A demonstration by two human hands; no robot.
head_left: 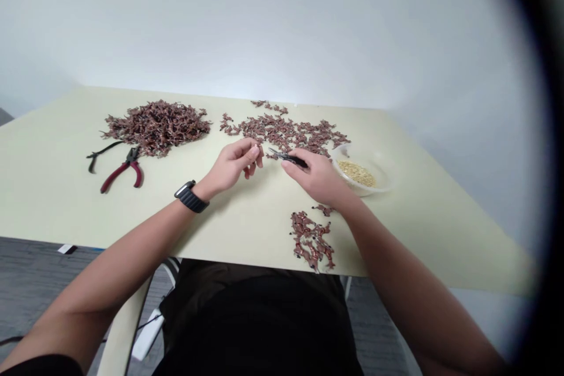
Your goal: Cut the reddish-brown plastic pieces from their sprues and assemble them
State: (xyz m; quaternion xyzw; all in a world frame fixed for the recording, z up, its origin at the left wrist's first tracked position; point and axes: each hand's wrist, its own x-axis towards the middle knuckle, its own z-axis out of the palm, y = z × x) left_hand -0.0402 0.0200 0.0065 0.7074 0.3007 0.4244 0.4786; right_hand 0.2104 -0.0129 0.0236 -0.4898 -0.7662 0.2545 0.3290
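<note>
My left hand (235, 161), with a dark watch on its wrist, is closed in a pinch above the middle of the table. Something tiny shows at its fingertips, too small to name. Facing it, my right hand (319, 176) is wrapped round black-handled pliers (297, 160), whose metal tip points at the left fingers with a small gap between. Behind both hands spread many small brown animal-like figures (282, 130). By my right wrist stands a clear plastic bowl (385, 179) holding small gold-coloured pieces (358, 173). A smaller group of brown figures (311, 241) lies near the front edge.
A large heap of brown figures (158, 123) rises at the back left. In front of it lie red-handled pliers (126, 170) and a black-handled tool (100, 157). The pale yellow table (247, 217) meets a white wall (238, 23) behind.
</note>
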